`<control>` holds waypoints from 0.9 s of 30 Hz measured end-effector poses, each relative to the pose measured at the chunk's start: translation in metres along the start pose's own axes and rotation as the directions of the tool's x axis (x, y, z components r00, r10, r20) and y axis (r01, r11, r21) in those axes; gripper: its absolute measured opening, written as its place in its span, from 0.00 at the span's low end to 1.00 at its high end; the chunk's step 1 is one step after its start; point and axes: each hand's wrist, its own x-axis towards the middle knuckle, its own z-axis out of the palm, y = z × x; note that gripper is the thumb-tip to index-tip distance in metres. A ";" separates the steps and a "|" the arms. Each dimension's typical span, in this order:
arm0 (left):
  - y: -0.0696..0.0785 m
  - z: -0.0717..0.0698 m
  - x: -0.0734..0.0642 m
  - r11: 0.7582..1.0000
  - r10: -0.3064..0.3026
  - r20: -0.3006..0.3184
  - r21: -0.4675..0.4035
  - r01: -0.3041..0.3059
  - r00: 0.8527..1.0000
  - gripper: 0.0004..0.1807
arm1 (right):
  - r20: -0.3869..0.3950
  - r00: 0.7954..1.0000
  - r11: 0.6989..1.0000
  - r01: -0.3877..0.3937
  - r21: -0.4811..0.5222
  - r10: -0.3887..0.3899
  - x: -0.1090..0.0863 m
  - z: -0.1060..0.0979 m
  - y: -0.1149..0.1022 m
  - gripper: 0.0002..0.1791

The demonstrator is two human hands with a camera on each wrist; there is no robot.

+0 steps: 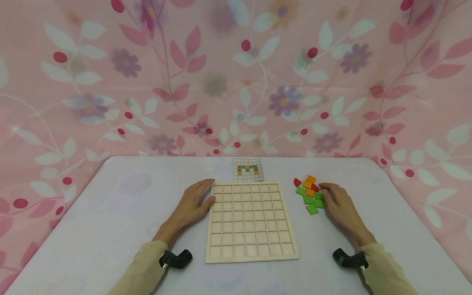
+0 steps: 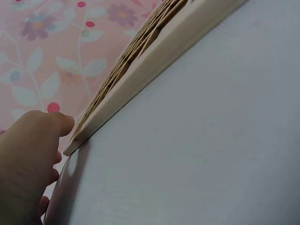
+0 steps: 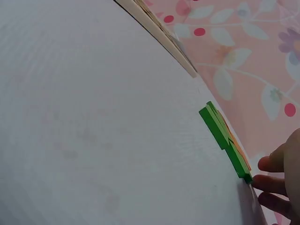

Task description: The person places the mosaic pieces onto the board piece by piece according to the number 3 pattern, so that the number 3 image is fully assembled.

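A square wooden grid board with shallow square cells lies flat on the table. My left hand rests at its upper left corner, thumb and fingers relaxed along the edge. In the left wrist view the thumb is right at the board's corner. To the right of the board lies a loose cluster of green square tiles, orange square tiles and red rounded pieces. My right hand lies against the cluster's right side, fingers loosely bent. Its fingertips touch the green tiles at their near edge.
Behind the board lies a small printed card with a grid and coloured squares. White cloth covers the table, and a pink floral curtain hangs behind it. Black camera mounts sit on both wrists.
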 end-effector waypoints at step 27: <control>-0.005 0.009 0.020 1.000 0.008 0.021 -0.004 -0.008 1.000 0.21 | 0.012 0.984 0.982 -0.178 -0.069 0.180 0.029 0.006 0.009 0.23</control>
